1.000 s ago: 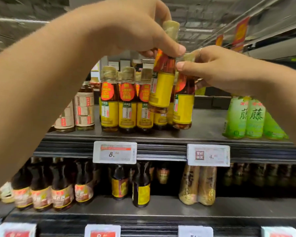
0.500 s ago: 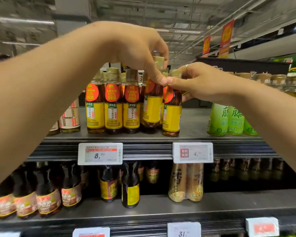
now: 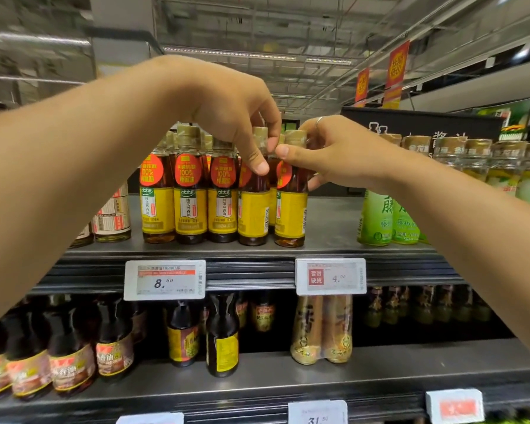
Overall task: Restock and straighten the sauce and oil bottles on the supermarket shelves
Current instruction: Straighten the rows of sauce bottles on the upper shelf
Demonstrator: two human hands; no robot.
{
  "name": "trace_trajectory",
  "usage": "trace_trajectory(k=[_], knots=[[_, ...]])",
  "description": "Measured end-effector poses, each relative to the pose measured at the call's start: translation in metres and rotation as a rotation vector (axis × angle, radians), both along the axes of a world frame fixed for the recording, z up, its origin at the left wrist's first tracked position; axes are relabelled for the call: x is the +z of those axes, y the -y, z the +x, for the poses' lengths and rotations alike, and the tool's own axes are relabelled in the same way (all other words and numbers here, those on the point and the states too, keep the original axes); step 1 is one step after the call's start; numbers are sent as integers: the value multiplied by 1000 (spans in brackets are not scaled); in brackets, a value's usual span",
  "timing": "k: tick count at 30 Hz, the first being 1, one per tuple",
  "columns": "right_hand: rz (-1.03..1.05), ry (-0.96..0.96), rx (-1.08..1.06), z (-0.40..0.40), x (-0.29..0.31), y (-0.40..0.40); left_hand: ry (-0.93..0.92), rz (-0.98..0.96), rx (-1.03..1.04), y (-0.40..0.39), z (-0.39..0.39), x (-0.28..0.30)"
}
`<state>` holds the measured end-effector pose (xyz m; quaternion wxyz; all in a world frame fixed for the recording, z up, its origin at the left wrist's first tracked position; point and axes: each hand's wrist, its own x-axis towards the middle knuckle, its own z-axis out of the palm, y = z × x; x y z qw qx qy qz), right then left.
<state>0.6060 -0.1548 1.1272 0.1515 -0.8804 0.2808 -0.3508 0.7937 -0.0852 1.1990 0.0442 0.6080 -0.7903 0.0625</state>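
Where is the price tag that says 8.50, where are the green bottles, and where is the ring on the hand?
8.50 price tag [image 3: 164, 280]: head view, middle of its white face.
Green bottles [image 3: 375, 220]: head view, label of the leftmost one.
Ring [image 3: 319, 120]: head view, band on a right hand finger.

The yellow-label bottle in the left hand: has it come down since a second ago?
Yes. The bottle in the left hand was lifted and tilted above the shelf; now it stands upright on it, beside its neighbours.
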Motion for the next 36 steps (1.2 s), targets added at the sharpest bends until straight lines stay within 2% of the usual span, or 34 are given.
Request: trace_trajectory(k=[4, 9, 12, 16, 20, 25, 36], knots=[[8, 1, -8, -1, 2, 0, -17, -75, 14, 1, 4, 0], [-188, -169, -100, -4, 13, -2, -23, -102, 9, -1, 12, 4], [-239, -225, -96, -1, 17, -2, -14, -121, 23, -1, 15, 5], [-196, -238, -74, 1, 20, 1, 4, -173, 34, 0, 14, 5], [-212, -264, -80, 1, 23, 2, 0, -136, 59, -3, 16, 7], [-360, -263, -164, 1, 29, -3, 3, -168, 87, -3, 14, 6], [-206, -210, -70, 2, 29, -12, 144, -284, 125, -3, 6, 5]])
